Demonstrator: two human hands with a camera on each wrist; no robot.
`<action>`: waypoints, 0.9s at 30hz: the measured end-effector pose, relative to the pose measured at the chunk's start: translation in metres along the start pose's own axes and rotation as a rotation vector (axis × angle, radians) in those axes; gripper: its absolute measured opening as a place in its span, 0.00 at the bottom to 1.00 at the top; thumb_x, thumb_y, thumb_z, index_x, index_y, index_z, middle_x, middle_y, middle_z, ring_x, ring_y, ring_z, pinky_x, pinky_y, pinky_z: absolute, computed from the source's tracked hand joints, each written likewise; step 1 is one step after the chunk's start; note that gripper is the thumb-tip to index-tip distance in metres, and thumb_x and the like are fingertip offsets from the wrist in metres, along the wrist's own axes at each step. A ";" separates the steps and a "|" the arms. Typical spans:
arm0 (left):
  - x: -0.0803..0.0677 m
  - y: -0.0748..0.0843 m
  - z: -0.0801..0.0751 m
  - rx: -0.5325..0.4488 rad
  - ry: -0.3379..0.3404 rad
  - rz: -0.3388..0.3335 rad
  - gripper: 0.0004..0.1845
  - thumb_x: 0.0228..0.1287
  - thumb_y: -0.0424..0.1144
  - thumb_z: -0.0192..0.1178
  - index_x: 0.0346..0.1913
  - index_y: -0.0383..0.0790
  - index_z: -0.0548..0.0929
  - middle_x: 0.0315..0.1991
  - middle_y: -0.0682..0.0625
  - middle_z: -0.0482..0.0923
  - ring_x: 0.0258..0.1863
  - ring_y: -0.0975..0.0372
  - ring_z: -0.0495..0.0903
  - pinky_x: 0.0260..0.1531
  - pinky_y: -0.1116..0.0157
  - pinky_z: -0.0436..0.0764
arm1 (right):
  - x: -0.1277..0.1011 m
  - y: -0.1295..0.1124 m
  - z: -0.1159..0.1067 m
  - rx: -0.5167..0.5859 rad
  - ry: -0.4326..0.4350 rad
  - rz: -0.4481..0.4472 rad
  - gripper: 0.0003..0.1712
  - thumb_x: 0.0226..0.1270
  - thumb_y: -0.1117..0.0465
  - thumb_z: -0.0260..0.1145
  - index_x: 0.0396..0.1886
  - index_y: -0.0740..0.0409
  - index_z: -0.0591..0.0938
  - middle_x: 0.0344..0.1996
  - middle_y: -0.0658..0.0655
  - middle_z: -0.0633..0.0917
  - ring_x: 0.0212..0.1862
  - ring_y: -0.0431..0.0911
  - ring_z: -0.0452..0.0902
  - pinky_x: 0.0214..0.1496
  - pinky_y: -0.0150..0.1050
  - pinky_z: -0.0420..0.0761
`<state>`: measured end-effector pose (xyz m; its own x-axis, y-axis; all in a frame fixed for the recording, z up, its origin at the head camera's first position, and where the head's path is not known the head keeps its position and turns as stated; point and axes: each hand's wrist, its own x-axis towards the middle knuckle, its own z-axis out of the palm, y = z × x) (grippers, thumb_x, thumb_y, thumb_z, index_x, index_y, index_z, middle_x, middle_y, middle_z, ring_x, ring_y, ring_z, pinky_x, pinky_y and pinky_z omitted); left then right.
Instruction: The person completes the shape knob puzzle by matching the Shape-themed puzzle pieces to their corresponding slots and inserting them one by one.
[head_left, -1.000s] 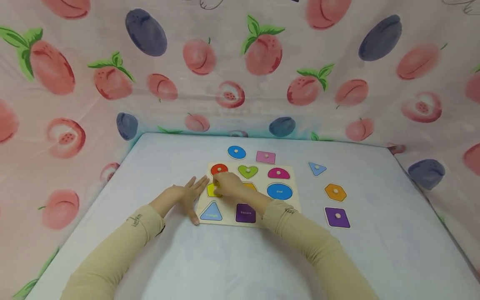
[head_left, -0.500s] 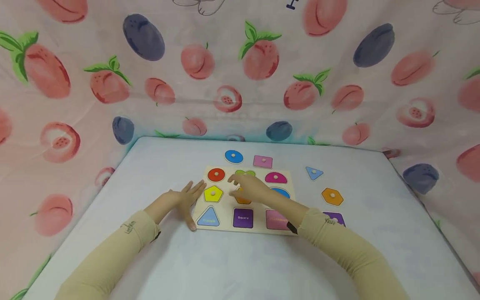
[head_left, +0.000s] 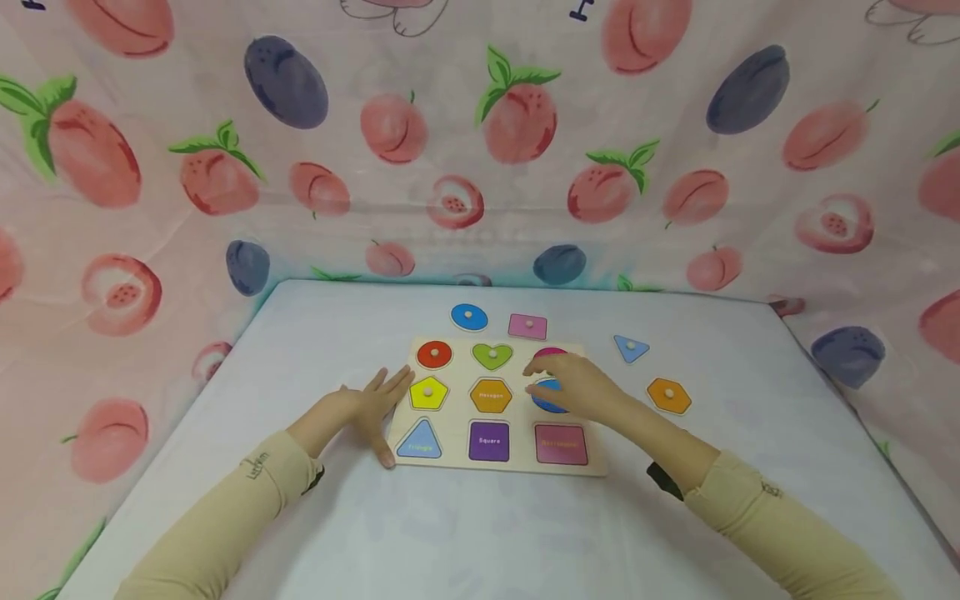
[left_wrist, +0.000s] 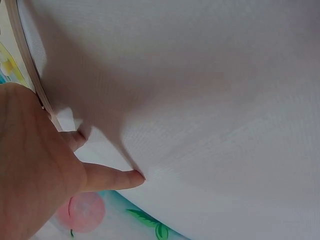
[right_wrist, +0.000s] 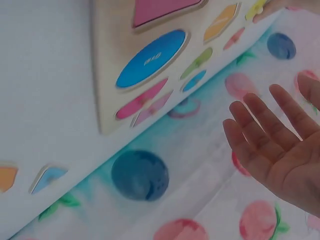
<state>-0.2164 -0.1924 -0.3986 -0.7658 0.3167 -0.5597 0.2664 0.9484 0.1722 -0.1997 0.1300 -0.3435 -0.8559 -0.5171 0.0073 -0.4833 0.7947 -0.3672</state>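
Note:
A pale wooden shape-puzzle board (head_left: 459, 417) lies on the table. My left hand (head_left: 371, 410) rests along its left edge with fingers and thumb spread. A knobbed yellow pentagon (head_left: 428, 393), red circle (head_left: 434, 355) and green heart (head_left: 492, 357) sit in their recesses. Over the board's right part hovers my right hand (head_left: 583, 387), fingers relaxed and holding nothing, as the right wrist view confirms. It partly covers the magenta half circle (head_left: 549, 357) and the blue oval recess (right_wrist: 152, 59). The hexagon (head_left: 491, 396), triangle (head_left: 420, 442), square (head_left: 489, 442) and rectangle (head_left: 561, 445) recesses show printed labels.
Behind the board lie a blue oval piece (head_left: 469, 317) and a pink rectangle piece (head_left: 528, 326). To its right are a light-blue triangle piece (head_left: 632, 348) and an orange hexagon piece (head_left: 669, 396). A fruit-print cloth (head_left: 450, 125) hangs around the table.
My right hand has let go of the yellow pentagon and moved right across the board. Its forearm now hides the purple square piece. My left hand stays at the board's edge.

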 end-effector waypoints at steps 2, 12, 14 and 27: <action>0.000 0.000 0.000 0.001 0.001 0.002 0.74 0.32 0.61 0.75 0.75 0.44 0.34 0.76 0.47 0.25 0.74 0.43 0.30 0.54 0.24 0.45 | -0.009 0.008 -0.007 0.000 0.020 0.024 0.17 0.65 0.57 0.64 0.50 0.59 0.81 0.49 0.60 0.84 0.54 0.57 0.77 0.56 0.52 0.78; -0.002 0.000 -0.001 -0.046 0.005 0.010 0.74 0.32 0.58 0.77 0.75 0.44 0.35 0.77 0.47 0.26 0.74 0.43 0.28 0.55 0.24 0.41 | -0.045 0.049 -0.024 -0.007 0.140 0.144 0.14 0.66 0.58 0.61 0.47 0.61 0.83 0.47 0.63 0.84 0.51 0.61 0.78 0.51 0.57 0.78; -0.001 0.001 0.000 -0.055 0.001 0.010 0.74 0.31 0.58 0.77 0.75 0.44 0.34 0.76 0.47 0.26 0.74 0.43 0.28 0.55 0.24 0.41 | -0.052 0.055 -0.024 -0.001 0.139 0.169 0.15 0.66 0.58 0.61 0.47 0.61 0.83 0.46 0.63 0.85 0.51 0.62 0.78 0.51 0.58 0.78; -0.001 0.000 -0.002 -0.054 -0.013 0.002 0.76 0.29 0.59 0.77 0.75 0.45 0.33 0.76 0.47 0.24 0.74 0.43 0.27 0.55 0.24 0.40 | -0.071 0.091 -0.031 0.039 0.141 0.249 0.14 0.66 0.60 0.61 0.46 0.64 0.82 0.46 0.68 0.83 0.50 0.64 0.77 0.52 0.61 0.76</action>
<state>-0.2171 -0.1929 -0.3967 -0.7578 0.3183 -0.5695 0.2352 0.9475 0.2166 -0.1886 0.2486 -0.3488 -0.9657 -0.2566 0.0405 -0.2502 0.8773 -0.4096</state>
